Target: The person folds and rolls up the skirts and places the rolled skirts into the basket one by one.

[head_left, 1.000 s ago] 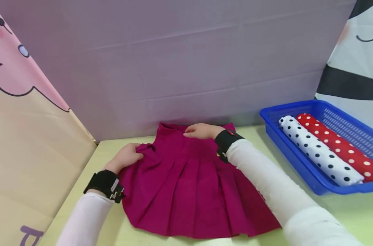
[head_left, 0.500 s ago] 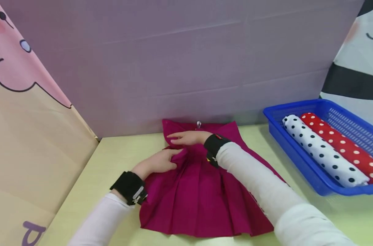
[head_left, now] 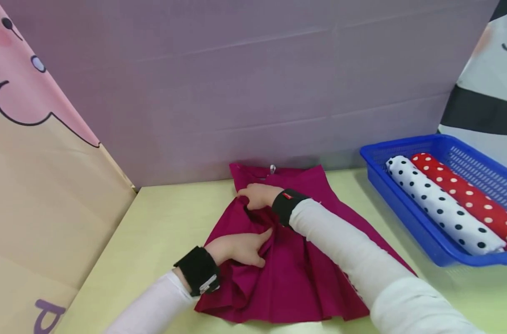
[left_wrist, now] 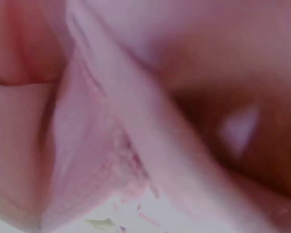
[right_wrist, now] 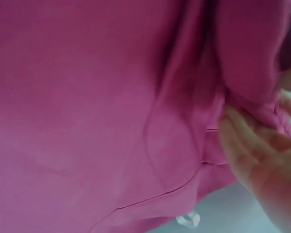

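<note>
A magenta pleated skirt lies on the table with its waist end toward the back wall. Its left side is partly folded inward and bunched. My right hand pinches the folded left side just below the waist; in the right wrist view, its fingers are at the gathered cloth. Lower down, my left hand rests on the bunched cloth with index finger and thumb spread apart. Blurred cloth folds fill the left wrist view. A small white tag shows at the waist.
To the right stands a blue basket holding a white roll with black dots and a red roll with white dots. A grey-purple cloth wall rises behind the pale table; a printed panel borders the left.
The skirt's left side has come inward to the right. My left hand has moved right and down over the cloth; my right hand has shifted left and down to the folded edge.
</note>
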Demonstrator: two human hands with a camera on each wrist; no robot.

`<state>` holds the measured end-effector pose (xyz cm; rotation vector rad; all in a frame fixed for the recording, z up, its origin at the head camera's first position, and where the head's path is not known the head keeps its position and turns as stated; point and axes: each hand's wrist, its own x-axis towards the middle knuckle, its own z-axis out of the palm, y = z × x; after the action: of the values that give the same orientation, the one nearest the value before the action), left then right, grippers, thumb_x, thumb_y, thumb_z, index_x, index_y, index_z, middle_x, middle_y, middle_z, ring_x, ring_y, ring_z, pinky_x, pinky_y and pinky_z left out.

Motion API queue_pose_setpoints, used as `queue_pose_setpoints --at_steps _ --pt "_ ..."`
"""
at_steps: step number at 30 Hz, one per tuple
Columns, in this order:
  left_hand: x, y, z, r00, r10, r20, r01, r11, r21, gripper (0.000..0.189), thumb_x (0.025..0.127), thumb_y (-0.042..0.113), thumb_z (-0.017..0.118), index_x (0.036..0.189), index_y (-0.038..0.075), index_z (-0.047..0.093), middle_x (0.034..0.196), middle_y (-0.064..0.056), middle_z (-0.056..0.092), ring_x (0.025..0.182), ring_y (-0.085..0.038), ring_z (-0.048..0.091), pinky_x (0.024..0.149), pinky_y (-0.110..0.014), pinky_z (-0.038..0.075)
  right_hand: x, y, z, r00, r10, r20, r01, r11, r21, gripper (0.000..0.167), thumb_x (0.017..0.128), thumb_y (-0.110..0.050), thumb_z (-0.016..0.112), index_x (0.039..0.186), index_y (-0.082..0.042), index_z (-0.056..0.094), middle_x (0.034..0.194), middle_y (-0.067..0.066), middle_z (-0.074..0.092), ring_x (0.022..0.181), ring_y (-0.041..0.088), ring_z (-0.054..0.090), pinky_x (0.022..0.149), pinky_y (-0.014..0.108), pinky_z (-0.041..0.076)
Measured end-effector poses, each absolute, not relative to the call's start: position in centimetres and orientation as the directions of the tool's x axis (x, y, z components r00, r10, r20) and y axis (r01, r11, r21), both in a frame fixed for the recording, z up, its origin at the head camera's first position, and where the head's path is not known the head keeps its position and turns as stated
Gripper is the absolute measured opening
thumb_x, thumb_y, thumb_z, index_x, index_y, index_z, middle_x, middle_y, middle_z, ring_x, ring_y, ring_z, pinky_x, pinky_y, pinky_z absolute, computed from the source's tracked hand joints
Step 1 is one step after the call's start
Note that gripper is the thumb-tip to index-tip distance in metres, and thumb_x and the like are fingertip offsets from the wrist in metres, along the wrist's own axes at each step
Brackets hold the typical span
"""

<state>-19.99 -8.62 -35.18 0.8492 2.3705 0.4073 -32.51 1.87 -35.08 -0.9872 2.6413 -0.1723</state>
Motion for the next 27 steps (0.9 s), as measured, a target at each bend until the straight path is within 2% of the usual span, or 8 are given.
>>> queue_pose_setpoints --at_steps 3,5,7,11,14,16,20,27 --pt "-19.0 -8.7 -34.8 -0.625 0.653 -0.427 0.480 0.753 0.449 0.085 0.082 0.016 0.066 0.152 0.013 0.018 0.132 -0.010 0.053 0.119 -0.014 0.048 0.097 -0.024 0.041 -33.0 2.4 -35.9 -0.749 -0.652 -0.122 -0.631 0.757 -0.170 0.014 0.086 -0.023 0.063 0.087 -0.009 0.059 0.084 0.004 0.060 0.084 0.018 0.056 0.078 0.029 0.045" --pt "-18.1 -8.9 -34.5 -0.630 0.650 -0.425 0.489 0.757 0.433 0.078 0.082 0.017 0.066 0.150 0.021 0.028 0.132 -0.010 0.052 0.121 -0.018 0.045 0.092 -0.025 0.043 -33.4 2.9 -36.3 -0.773 -0.632 -0.046 -0.615 0.766 -0.186 0.022 0.083 -0.019 0.066 0.071 -0.010 0.050 0.066 -0.001 0.049 0.068 0.015 0.049 0.065 0.026 0.041" --pt "-17.4 -9.1 -34.4 -0.648 0.648 -0.400 0.510 0.759 0.404 0.064 0.081 0.016 0.066 0.140 0.025 0.044 0.116 -0.007 0.058 0.111 -0.016 0.049 0.082 -0.023 0.044 -33.8 3.7 -36.5 -0.797 -0.604 -0.009 -0.586 0.777 -0.229 0.027 0.081 -0.010 0.064 0.066 -0.012 0.041 0.061 -0.003 0.038 0.063 0.014 0.039 0.059 0.024 0.034" --pt "-16.6 -9.2 -34.1 -0.682 0.683 -0.262 0.564 0.719 0.406 0.021 0.081 0.010 0.065 0.101 0.016 0.062 0.079 0.004 0.053 0.081 -0.009 0.048 0.068 -0.020 0.041 -34.2 5.2 -35.9 -0.818 -0.574 -0.033 -0.529 0.775 -0.347 0.012 0.079 0.004 0.052 0.084 -0.006 0.047 0.066 0.002 0.042 0.064 0.016 0.039 0.059 0.023 0.032" --pt "-16.5 -9.1 -33.7 -0.722 0.681 -0.121 0.548 0.670 0.502 0.011 0.080 0.005 0.062 0.084 0.015 0.058 0.066 0.007 0.044 0.067 -0.007 0.042 0.062 -0.020 0.037 -34.5 6.1 -34.7 -0.799 -0.596 -0.076 -0.530 0.759 -0.378 0.031 0.083 0.006 0.047 0.113 -0.003 0.049 0.084 0.012 0.058 0.073 0.019 0.048 0.068 0.026 0.040" --pt "-16.5 -8.8 -33.3 -0.769 0.638 -0.038 0.496 0.632 0.595 0.012 0.080 0.003 0.060 0.082 0.015 0.056 0.062 0.007 0.042 0.060 -0.007 0.040 0.058 -0.019 0.035 -34.6 6.7 -33.5 -0.780 -0.620 -0.089 -0.549 0.745 -0.380 0.040 0.084 0.006 0.044 0.123 -0.002 0.047 0.102 0.017 0.061 0.085 0.022 0.052 0.078 0.030 0.044" --pt "-16.2 -7.6 -31.7 -0.859 0.505 0.079 0.384 0.535 0.753 0.014 0.082 0.004 0.057 0.088 0.015 0.059 0.070 0.004 0.052 0.064 -0.009 0.044 0.058 -0.020 0.035 -35.0 8.4 -30.7 -0.751 -0.657 -0.075 -0.586 0.713 -0.385 0.042 0.082 0.007 0.042 0.122 0.001 0.052 0.123 0.020 0.056 0.105 0.026 0.049 0.093 0.037 0.040" --pt "-16.1 -3.3 -28.8 -0.837 0.537 0.108 0.375 0.418 0.827 0.018 0.087 0.009 0.056 0.104 0.015 0.060 0.097 -0.001 0.060 0.082 -0.011 0.052 0.071 -0.021 0.042 -35.6 12.6 -27.0 -0.770 -0.631 -0.097 -0.532 0.718 -0.449 0.042 0.080 0.006 0.045 0.120 0.002 0.055 0.104 0.016 0.054 0.090 0.025 0.044 0.080 0.034 0.038"
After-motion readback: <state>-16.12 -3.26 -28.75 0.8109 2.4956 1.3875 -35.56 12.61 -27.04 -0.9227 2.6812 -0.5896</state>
